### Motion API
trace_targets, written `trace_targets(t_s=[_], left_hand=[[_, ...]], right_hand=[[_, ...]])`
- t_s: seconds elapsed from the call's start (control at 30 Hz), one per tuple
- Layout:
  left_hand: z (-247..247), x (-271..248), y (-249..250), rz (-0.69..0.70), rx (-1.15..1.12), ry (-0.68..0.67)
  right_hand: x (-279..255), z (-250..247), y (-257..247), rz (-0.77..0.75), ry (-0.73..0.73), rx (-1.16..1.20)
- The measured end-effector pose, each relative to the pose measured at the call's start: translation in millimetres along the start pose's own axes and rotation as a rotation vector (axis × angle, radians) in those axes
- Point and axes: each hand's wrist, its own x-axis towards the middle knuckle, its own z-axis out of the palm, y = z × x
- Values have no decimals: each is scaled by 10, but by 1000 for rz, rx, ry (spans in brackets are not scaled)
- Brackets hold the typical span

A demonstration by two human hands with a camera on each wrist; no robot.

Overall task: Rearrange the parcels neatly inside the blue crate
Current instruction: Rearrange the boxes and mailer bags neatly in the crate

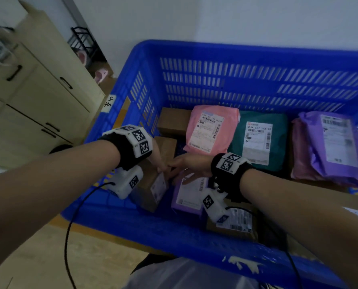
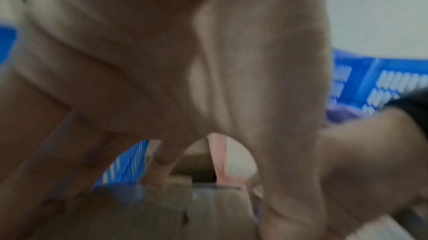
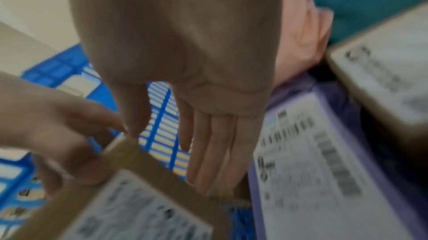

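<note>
Left hand (image 1: 158,157): a small brown cardboard box (image 1: 153,184) is being gripped at its upper edge, near the left wall of the blue crate (image 1: 194,230). In the right wrist view its fingers (image 3: 85,172) are being curled round the box corner. The box is being held tilted, with a white label on its right face.

Right hand (image 1: 186,163): the palm is being held flat. Its fingers (image 3: 208,152) are lying straight and together, extended down alongside the far edge of the same box; the thumb tip is touching the box corner. Whether the fingertips are pressing on the box cannot be told through the blur.

Parcels being counted inside the crate, left to right:
- Cardboard boxes: the held one; a second brown box (image 1: 174,122) lying at the back left corner; a third labelled box (image 1: 234,224) lying at the near wall under the right wrist. Three clearly counted.
- Small purple parcel (image 1: 190,195), lying just beside the held box, under the right hand.
- Pink mailer (image 1: 211,130), one, leaning on the back box.
- Green mailer (image 1: 261,140), one, touching the pink one.
- Large purple mailer (image 1: 330,147), lying against the right wall on top of a mauve bag (image 1: 301,155).

A beige cabinet (image 1: 38,90) is standing outside, left of the crate.
</note>
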Motion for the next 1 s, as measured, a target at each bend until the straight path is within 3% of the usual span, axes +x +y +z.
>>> trace_targets(t_s=[0.13,0.27,0.43,0.6,0.73,0.9,1.0], left_hand=[[-262,-219,-142,15,-75,29],[-486,-460,-139,87,-72,172],[-649,-603,-136,193,-208,341],[-748,-629,-153,266,-362,379],[-740,-631,-228,308,-559,364],[-627,-522,-286,317,-840,318],[-519,-459,-260,265,-926,287]], right_hand=[[-156,-164,-24,-112,146,40],[-330,-289,-62,-266,260,-77],[-542,-372,-121,-403,197,-92],[-629,-449,-153,-391,264,-232],[-658,-516,-90,-361,320,-89],[-658,-522,-27,-395,317,406],[-633,-462,4,-410,341,443]])
